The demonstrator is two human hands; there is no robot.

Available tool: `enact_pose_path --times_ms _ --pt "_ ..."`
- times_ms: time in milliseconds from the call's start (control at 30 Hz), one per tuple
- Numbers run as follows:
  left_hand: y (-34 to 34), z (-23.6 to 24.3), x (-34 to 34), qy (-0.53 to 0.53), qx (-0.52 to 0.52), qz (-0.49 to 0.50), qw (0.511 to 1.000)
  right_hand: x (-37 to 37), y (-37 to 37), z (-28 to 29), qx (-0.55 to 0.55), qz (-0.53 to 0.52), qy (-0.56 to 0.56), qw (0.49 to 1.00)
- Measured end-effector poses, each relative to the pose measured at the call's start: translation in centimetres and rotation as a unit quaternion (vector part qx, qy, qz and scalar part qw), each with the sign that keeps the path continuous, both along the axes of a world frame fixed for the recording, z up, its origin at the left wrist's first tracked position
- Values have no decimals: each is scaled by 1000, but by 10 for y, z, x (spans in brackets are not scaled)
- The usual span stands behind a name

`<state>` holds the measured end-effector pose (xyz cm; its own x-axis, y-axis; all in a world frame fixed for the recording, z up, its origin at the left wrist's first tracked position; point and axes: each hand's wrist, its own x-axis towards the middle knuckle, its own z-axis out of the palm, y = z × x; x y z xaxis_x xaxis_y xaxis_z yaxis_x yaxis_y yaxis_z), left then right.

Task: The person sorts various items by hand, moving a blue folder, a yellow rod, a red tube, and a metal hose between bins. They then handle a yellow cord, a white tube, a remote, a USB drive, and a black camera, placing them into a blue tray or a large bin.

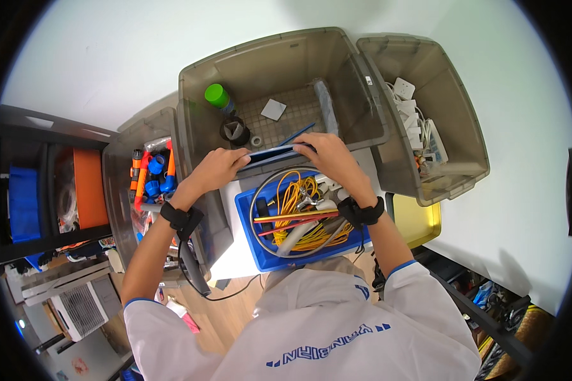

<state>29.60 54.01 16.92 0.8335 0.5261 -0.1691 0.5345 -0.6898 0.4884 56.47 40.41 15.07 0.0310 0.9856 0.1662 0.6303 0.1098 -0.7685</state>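
My left hand (221,168) and my right hand (327,159) pinch the two ends of a flat dark-blue pouch-like thing (270,155) with a pale edge. It spans the near rim of a large grey translucent bin (260,54); its exact kind is unclear. Inside the bin stand a green-capped can (217,96) and a black cup (235,131) with something grey in it. Around them lie a small tape roll (255,141), a white square (274,110), a thin blue stick (299,133) and a long plastic-wrapped roll (325,108).
Below my hands is a blue tray (258,253) with yellow cable (288,203), a metal hose and coloured sticks. A left bin (117,143) holds orange and blue pipe fittings; a right bin (448,82) holds white power strips (435,141). Beneath it sits a yellow box (426,225).
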Motion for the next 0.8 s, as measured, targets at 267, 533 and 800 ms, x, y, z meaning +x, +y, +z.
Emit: enact_pose_path --times_ms 267,533,800 --pt "1 10 -4 -4 -93 -29 995 7 -2 7 -44 53 -28 997" --pt "-5 12 -4 58 -42 -31 997 13 -6 -3 7 40 -44 998" --pt "-13 12 -7 56 -26 -28 998 7 -10 -12 35 16 -79 996"
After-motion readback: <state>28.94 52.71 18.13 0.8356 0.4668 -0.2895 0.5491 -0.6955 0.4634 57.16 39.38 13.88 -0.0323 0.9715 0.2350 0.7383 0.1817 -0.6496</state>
